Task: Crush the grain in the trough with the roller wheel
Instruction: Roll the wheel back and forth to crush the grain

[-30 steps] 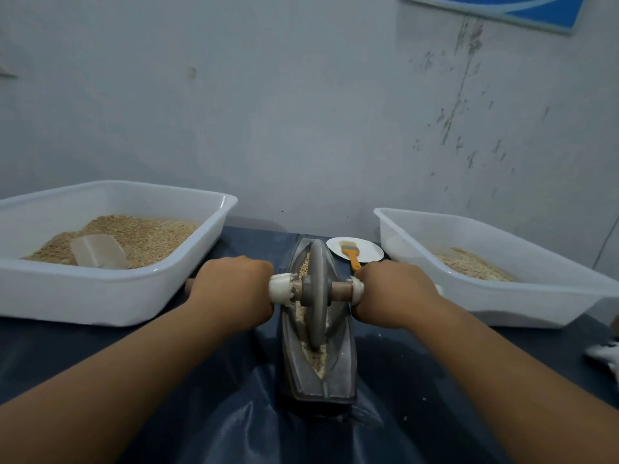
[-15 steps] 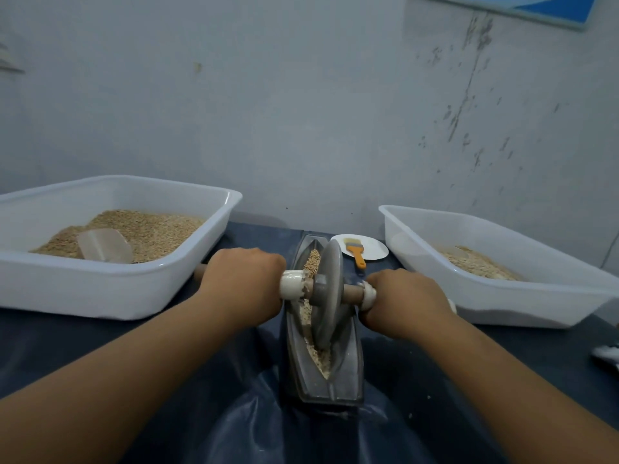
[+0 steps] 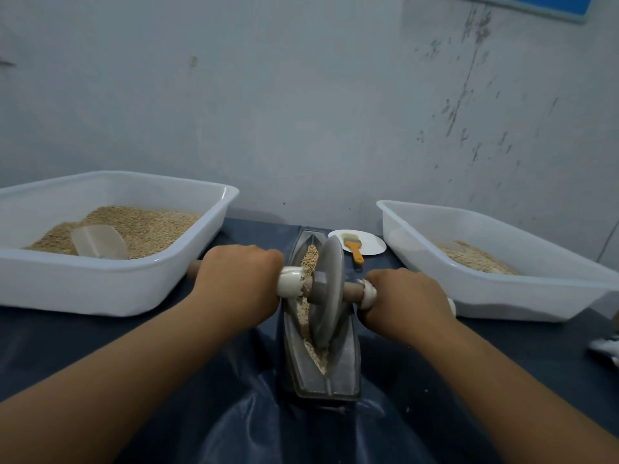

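A narrow grey boat-shaped trough (image 3: 348, 370) lies lengthwise in front of me on the dark blue table cover. Tan grain (image 3: 308, 259) fills its groove, whole at the far end and paler and crushed near me. The grey roller wheel (image 3: 330, 283) stands in the groove on a wooden axle with white-wrapped handles, tilted to the right. My left hand (image 3: 239, 279) grips the left handle. My right hand (image 3: 407, 296) grips the right handle.
A white tub (image 3: 110, 286) at left holds grain and a clear scoop (image 3: 98, 241). A second white tub (image 3: 542, 296) at right holds a little grain. Behind the trough a white plate (image 3: 370, 244) carries an orange-handled brush (image 3: 354, 249). The wall is close behind.
The wheel has tilted further to the right and sits a little nearer the far half of the trough. Both hands kept their grip on the handles.
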`<state>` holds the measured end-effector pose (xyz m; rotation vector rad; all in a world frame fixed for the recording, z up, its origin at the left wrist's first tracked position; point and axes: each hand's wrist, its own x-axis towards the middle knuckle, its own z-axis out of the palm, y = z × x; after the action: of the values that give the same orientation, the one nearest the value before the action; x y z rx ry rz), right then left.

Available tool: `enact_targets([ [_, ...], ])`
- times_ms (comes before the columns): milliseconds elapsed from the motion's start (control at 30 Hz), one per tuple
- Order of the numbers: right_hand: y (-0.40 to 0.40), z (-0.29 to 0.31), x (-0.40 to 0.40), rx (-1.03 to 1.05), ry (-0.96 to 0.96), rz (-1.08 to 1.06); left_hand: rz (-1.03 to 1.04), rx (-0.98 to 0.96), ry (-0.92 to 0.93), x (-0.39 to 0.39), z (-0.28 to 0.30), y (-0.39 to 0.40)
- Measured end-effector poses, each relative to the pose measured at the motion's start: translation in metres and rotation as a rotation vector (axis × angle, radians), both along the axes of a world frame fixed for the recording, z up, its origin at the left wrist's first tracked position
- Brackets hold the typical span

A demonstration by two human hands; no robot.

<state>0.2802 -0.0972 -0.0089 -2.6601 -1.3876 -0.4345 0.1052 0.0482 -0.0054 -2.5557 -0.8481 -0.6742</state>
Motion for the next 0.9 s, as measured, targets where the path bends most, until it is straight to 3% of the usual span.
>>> enact_targets([
  [100, -0.011, -0.010, -0.001, 0.053, -0.072, 0.007, 0.000, 0.133, 0.020, -0.009, -0.003, -0.006],
  [333, 0.004, 0.001, -0.002, -0.012, 0.042, -0.029, -0.043, 0.026, -0.027, 0.009, 0.004, 0.004],
  [500, -0.012, -0.004, -0.009, 0.052, -0.166, 0.005, -0.126, 0.120, -0.088, -0.015, -0.012, -0.004],
  [567, -0.010, -0.003, -0.009, 0.076, -0.248, 0.025, -0.160, 0.047, -0.116, -0.018, -0.014, 0.000],
  [767, 0.015, 0.005, -0.006, 0.031, -0.127, 0.021, -0.004, -0.029, -0.118, 0.002, -0.016, 0.012],
  [900, -0.005, -0.006, -0.013, 0.078, -0.201, 0.012, -0.141, 0.070, -0.105, -0.012, -0.016, 0.003],
])
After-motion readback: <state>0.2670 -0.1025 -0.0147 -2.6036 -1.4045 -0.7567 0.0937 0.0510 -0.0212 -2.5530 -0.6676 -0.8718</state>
